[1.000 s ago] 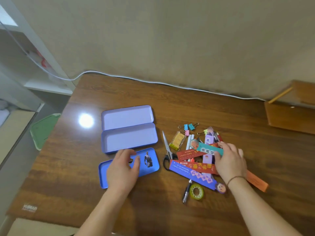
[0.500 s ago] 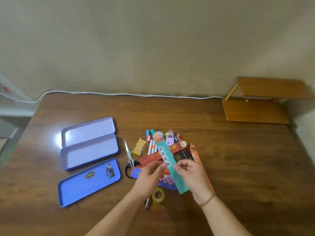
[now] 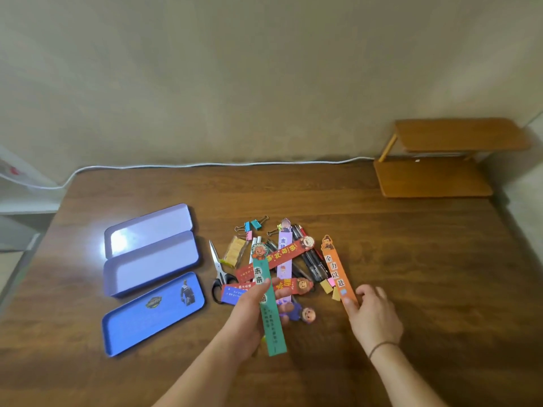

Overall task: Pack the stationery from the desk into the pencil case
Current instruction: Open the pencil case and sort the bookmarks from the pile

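Fingers (image 3: 258, 289) of the left hand (image 3: 249, 315) are curled round a teal bookmark (image 3: 269, 306), which is held lifted and pointing up the frame, just below the centre. The right hand (image 3: 373, 315), lower right of centre, is seen with its fingertips pinching the near end of an orange bookmark (image 3: 336, 271) that lies flat on the wooden desk (image 3: 382, 245).

The pencil case (image 3: 151, 254), a lilac metal tin with rounded corners, lies hinged open at left of centre, with a separate blue tray (image 3: 152, 312) below it carrying two stickers. Between the case and the hands a pile of stationery is heaped: scissors (image 3: 219, 268) with black handles, red bookmarks (image 3: 279, 257), a lilac bookmark (image 3: 284, 254), dark pens (image 3: 311, 262), binder clips (image 3: 252, 224) and a yellowish packet (image 3: 235, 252).

Much of the pile is overlapped by the bookmarks, and its lower edge is covered by the left hand, so the items underneath cannot be made out. Both forearms are cut off by the bottom edge.

A white cable (image 3: 205, 165) is run along the desk's far edge, and a small wooden shelf (image 3: 435, 160) is seen at the upper right.
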Motion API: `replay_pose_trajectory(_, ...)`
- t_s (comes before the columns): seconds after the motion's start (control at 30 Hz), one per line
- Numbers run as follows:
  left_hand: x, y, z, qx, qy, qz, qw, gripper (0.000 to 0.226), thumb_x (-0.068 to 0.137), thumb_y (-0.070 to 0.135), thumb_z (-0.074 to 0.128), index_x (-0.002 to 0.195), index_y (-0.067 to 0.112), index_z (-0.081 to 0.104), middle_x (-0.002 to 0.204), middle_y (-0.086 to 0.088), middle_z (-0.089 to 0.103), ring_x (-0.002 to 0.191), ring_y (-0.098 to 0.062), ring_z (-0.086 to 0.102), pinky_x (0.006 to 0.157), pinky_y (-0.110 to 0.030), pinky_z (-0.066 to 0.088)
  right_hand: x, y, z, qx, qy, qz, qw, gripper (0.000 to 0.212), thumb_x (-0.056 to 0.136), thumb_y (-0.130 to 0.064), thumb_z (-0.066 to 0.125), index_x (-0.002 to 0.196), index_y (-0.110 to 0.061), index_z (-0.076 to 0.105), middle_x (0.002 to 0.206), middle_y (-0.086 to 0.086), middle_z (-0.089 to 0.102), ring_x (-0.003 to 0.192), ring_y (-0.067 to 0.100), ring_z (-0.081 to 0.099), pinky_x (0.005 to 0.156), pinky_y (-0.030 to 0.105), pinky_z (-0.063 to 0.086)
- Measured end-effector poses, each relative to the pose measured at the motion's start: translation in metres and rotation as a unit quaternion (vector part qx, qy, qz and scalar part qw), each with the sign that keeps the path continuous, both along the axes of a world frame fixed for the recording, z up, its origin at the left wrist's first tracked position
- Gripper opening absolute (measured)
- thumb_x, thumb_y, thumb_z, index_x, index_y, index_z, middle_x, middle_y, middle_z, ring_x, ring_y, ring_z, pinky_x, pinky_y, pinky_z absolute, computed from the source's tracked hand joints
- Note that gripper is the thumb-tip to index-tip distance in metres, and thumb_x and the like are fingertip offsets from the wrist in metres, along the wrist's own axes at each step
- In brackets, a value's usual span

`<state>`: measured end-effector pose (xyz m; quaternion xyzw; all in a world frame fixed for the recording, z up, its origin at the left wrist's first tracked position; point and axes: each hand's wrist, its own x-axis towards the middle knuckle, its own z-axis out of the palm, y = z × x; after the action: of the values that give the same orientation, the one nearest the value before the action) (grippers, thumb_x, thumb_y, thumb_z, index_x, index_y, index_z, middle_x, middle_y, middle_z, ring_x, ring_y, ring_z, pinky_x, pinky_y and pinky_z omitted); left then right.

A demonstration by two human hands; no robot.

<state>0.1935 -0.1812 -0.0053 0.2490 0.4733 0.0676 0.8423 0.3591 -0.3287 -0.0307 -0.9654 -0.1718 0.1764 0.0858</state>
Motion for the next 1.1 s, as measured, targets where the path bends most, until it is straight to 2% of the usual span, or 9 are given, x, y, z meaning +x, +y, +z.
replay_pose_trajectory(0.17, -0.003, 0.004, 0.002, -0.019, -0.047, -0.01, 0.999, 0.044, 0.097, 0.043, 0.048, 0.127, 0.011, 0.055, 0.108, -0.015, 0.069, 0.081, -0.029, 0.064, 0.07, -0.038, 0.053, 0.0, 0.008, -0.002, 0.009, 0.025, -0.05, 0.998, 0.024, 0.086, -0.042, 0.065, 0.098, -0.022, 0.06, 0.101, -0.001, 0.062, 0.09, 0.019, 0.059, 0.056, 0.025, 0.037)
replay_pose_trajectory(0.27, -0.007, 0.007, 0.001, -0.023, -0.058, -0.005, 0.998, 0.045, 0.097, 0.044, 0.048, 0.129, 0.012, 0.055, 0.109, -0.015, 0.07, 0.088, -0.031, 0.065, 0.077, -0.04, 0.052, 0.004, 0.008, -0.001, 0.101, 0.092, -0.104, 0.985, 0.017, 0.085, -0.032, 0.07, 0.088, -0.019, 0.059, 0.094, 0.004, 0.069, 0.078, 0.021, 0.062, 0.053, 0.024, 0.042)
replay_pose_trajectory(0.4, -0.011, 0.009, -0.005, -0.037, -0.061, -0.009, 0.997, 0.044, 0.097, 0.041, 0.05, 0.129, 0.012, 0.057, 0.117, -0.013, 0.07, 0.099, -0.028, 0.066, 0.085, -0.042, 0.052, -0.019, 0.021, 0.018, 0.336, 0.261, -0.196, 0.883, 0.013, 0.084, -0.021, 0.072, 0.089, -0.014, 0.063, 0.092, 0.006, 0.074, 0.081, 0.021, 0.071, 0.056, 0.028, 0.054)
replay_pose_trajectory(0.47, -0.013, 0.01, -0.007, -0.038, -0.066, -0.029, 0.997, 0.044, 0.099, 0.041, 0.046, 0.129, 0.012, 0.058, 0.12, -0.013, 0.069, 0.103, -0.028, 0.065, 0.09, -0.043, 0.05, -0.045, 0.033, 0.027, 0.355, 0.344, -0.15, 0.856, 0.013, 0.083, -0.02, 0.072, 0.087, -0.012, 0.063, 0.084, 0.004, 0.076, 0.074, 0.017, 0.074, 0.05, 0.024, 0.052)
replay_pose_trajectory(0.6, -0.019, 0.013, -0.01, -0.001, -0.047, -0.073, 0.996, 0.044, 0.1, 0.041, 0.043, 0.126, 0.01, 0.061, 0.113, -0.015, 0.069, 0.1, -0.03, 0.068, 0.087, -0.044, 0.054, -0.086, 0.052, 0.03, 0.29, 0.336, -0.032, 0.896, 0.015, 0.082, -0.024, 0.074, 0.077, -0.017, 0.062, 0.076, -0.008, 0.075, 0.068, 0.006, 0.072, 0.05, 0.02, 0.054)
replay_pose_trajectory(0.73, -0.033, 0.025, -0.013, 0.033, -0.044, -0.069, 0.996, 0.033, 0.1, 0.032, 0.045, 0.124, 0.015, 0.061, 0.118, -0.01, 0.071, 0.105, -0.029, 0.069, 0.101, -0.05, 0.046, -0.094, 0.054, 0.03, 0.237, 0.267, 0.057, 0.932, 0.019, 0.082, -0.038, 0.071, 0.07, -0.026, 0.064, 0.073, -0.011, 0.071, 0.067, 0.0, 0.067, 0.052, 0.015, 0.052)
replay_pose_trajectory(0.87, -0.043, 0.037, -0.015, 0.039, -0.054, -0.033, 0.997, 0.032, 0.102, 0.03, 0.042, 0.126, 0.015, 0.056, 0.115, -0.015, 0.071, 0.1, -0.031, 0.07, 0.098, -0.049, 0.049, -0.078, 0.039, 0.027, 0.121, 0.107, -0.006, 0.987, 0.025, 0.084, -0.052, 0.062, 0.078, -0.027, 0.059, 0.078, -0.016, 0.065, 0.066, 0.002, 0.059, 0.046, 0.019, 0.039)
replay_pose_trajectory(1.0, -0.052, 0.044, -0.018, 0.011, -0.08, 0.002, 0.997, 0.033, 0.098, 0.01, 0.043, 0.129, 0.021, 0.047, 0.118, -0.016, 0.07, 0.102, -0.034, 0.069, 0.089, -0.049, 0.054, -0.068, 0.027, 0.011, 0.026, 0.145, -0.051, 0.988, 0.034, 0.083, -0.059, 0.059, 0.099, -0.028, 0.055, 0.093, -0.006, 0.061, 0.088, 0.017, 0.061, 0.056, 0.026, 0.039)
replay_pose_trajectory(1.1, -0.059, 0.049, -0.021, 0.011, -0.091, 0.0, 0.996, 0.039, 0.096, 0.0, 0.043, 0.129, 0.022, 0.047, 0.12, -0.016, 0.069, 0.107, -0.036, 0.068, 0.086, -0.049, 0.055, -0.073, 0.033, 0.0, 0.066, 0.171, -0.09, 0.979, 0.023, 0.084, -0.043, 0.068, 0.083, -0.021, 0.063, 0.083, -0.005, 0.065, 0.075, 0.014, 0.06, 0.055, 0.026, 0.042)
